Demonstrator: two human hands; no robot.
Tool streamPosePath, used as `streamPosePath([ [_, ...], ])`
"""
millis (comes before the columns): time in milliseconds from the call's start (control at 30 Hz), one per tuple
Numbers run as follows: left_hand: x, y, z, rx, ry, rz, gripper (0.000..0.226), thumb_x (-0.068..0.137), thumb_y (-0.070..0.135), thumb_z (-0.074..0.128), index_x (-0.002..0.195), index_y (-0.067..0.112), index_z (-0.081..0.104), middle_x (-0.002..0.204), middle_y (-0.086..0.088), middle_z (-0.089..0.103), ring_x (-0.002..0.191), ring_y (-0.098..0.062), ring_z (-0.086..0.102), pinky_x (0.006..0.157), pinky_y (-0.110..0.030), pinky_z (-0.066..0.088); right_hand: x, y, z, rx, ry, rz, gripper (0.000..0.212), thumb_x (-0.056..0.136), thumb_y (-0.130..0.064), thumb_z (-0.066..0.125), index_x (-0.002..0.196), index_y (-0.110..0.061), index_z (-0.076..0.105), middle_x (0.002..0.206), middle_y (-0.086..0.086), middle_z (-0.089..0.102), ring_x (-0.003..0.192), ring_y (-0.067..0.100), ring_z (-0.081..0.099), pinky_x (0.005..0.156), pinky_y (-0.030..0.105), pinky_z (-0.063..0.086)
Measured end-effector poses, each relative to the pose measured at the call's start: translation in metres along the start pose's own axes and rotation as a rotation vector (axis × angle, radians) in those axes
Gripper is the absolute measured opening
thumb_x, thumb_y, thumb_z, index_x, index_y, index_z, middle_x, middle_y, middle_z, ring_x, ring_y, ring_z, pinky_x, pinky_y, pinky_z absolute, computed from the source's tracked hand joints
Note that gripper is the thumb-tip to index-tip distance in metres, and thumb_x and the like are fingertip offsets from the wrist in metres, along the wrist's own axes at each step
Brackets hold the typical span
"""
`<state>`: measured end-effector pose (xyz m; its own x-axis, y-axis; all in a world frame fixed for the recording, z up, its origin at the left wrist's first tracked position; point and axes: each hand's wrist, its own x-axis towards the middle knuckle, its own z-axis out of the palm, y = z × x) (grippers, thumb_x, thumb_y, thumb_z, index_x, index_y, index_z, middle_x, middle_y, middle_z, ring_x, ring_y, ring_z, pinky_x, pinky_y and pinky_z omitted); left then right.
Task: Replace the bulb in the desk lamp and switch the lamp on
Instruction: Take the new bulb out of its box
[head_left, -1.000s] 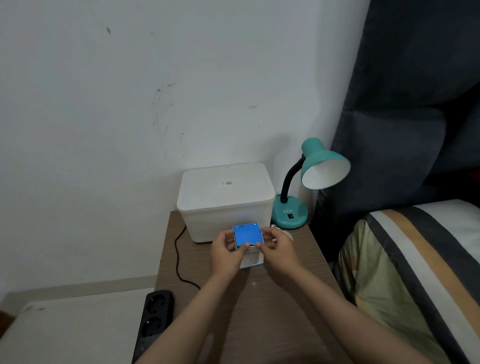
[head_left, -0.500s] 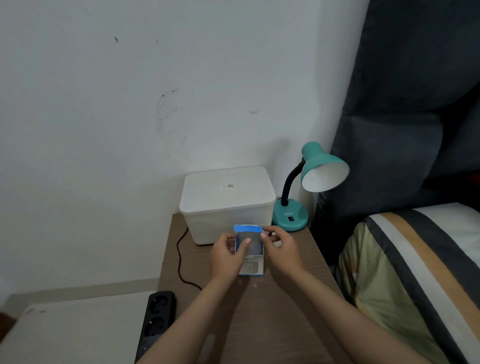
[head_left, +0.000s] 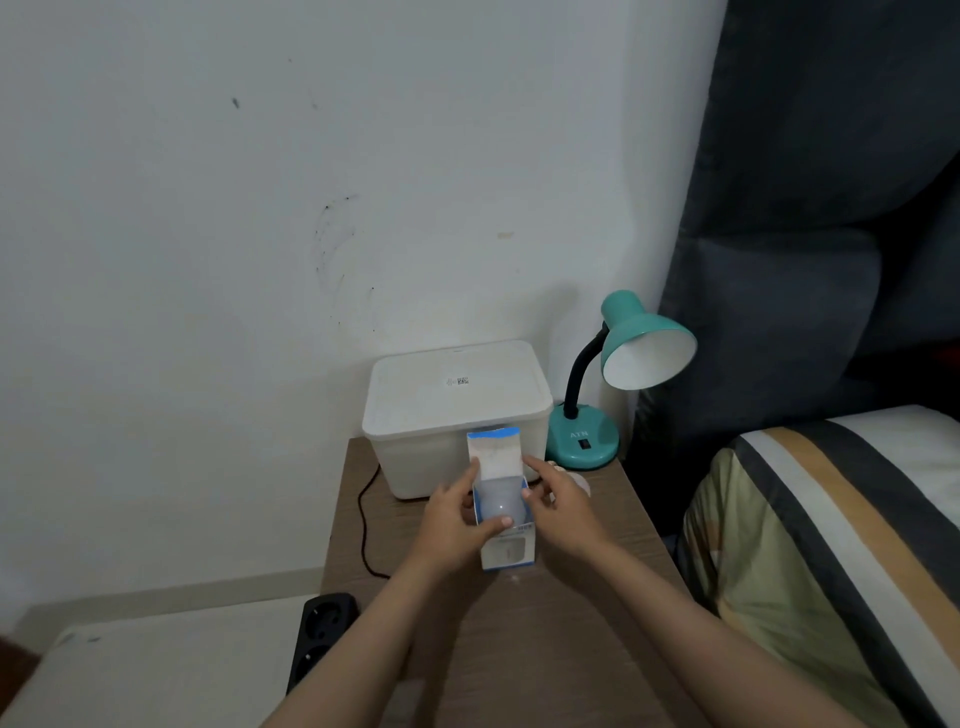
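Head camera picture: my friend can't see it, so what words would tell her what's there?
Two hands hold an opened blue bulb box over a wooden bedside table, a white bulb showing inside. Behind stand a white plastic tub and a teal desk lamp, unlit.

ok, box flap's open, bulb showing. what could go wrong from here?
1. The left hand and right hand hold the bulb box above the table; the loose new bulb could slip out and break.
2. The lamp sits at the table's back corner beside the white bin; reaching in may tip it.
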<state>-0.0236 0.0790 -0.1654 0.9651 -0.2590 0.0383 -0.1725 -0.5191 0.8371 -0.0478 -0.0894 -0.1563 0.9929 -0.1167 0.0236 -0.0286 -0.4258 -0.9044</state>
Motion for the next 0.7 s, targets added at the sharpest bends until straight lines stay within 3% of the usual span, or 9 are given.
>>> streamPosePath([
  [100, 0.002, 0.000, -0.002, -0.089, -0.066, 0.022, 0.088, 0.070, 0.033, 0.080, 0.142, 0.029, 0.031, 0.117, 0.005, 0.061, 0.097, -0.004, 0.060, 0.074, -0.018, 0.052, -0.003, 0.001, -0.001, -0.102, 0.099, -0.100, 0.042, 0.088, -0.018, 0.062, 0.129, -0.022, 0.054, 0.089, -0.013, 0.052, 0.077, -0.001, 0.053, 0.063, 0.009, 0.040],
  [167, 0.002, -0.003, -0.003, -0.124, -0.094, 0.006, 0.089, 0.069, 0.035, 0.080, 0.143, 0.032, 0.029, 0.122, 0.008, 0.059, 0.102, -0.005, 0.059, 0.079, -0.024, 0.054, -0.005, 0.002, -0.002, -0.107, 0.125, -0.169, 0.037, 0.085, -0.017, 0.066, 0.122, -0.019, 0.059, 0.093, -0.014, 0.053, 0.081, -0.003, 0.054, 0.065, 0.005, 0.042],
  [300, 0.002, -0.010, -0.003, -0.172, -0.122, -0.066, 0.106, 0.060, 0.053, 0.080, 0.144, 0.036, 0.018, 0.129, 0.005, 0.055, 0.109, -0.013, 0.058, 0.086, -0.036, 0.055, 0.004, -0.001, -0.007, -0.323, -0.027, -0.250, 0.040, 0.080, -0.027, 0.072, 0.119, -0.020, 0.062, 0.107, -0.007, 0.063, 0.080, -0.003, 0.050, 0.070, 0.010, 0.039],
  [400, 0.002, -0.012, -0.003, -0.158, -0.123, -0.098, 0.111, 0.054, 0.063, 0.079, 0.144, 0.040, 0.017, 0.126, 0.003, 0.057, 0.105, -0.015, 0.060, 0.084, -0.038, 0.056, 0.013, -0.008, -0.008, -0.452, -0.121, -0.224, 0.045, 0.076, -0.031, 0.074, 0.118, -0.020, 0.063, 0.116, -0.003, 0.066, 0.096, 0.007, 0.056, 0.078, 0.020, 0.043],
  [500, 0.002, -0.011, -0.003, -0.162, -0.132, -0.100, 0.111, 0.055, 0.062, 0.079, 0.144, 0.040, 0.015, 0.125, 0.004, 0.057, 0.104, -0.015, 0.061, 0.083, -0.038, 0.057, 0.018, -0.014, -0.008, -0.495, -0.163, -0.177, 0.050, 0.072, -0.029, 0.075, 0.119, -0.018, 0.063, 0.118, -0.001, 0.066, 0.107, 0.013, 0.059, 0.086, 0.026, 0.049],
  [700, 0.000, -0.011, -0.003, -0.181, -0.112, -0.116, 0.112, 0.054, 0.060, 0.081, 0.144, 0.039, 0.016, 0.123, 0.000, 0.059, 0.102, -0.018, 0.062, 0.082, -0.039, 0.057, 0.027, -0.017, -0.004, -0.525, -0.204, -0.139, 0.055, 0.067, -0.029, 0.079, 0.118, -0.016, 0.064, 0.116, 0.001, 0.067, 0.106, 0.016, 0.061, 0.089, 0.032, 0.051],
])
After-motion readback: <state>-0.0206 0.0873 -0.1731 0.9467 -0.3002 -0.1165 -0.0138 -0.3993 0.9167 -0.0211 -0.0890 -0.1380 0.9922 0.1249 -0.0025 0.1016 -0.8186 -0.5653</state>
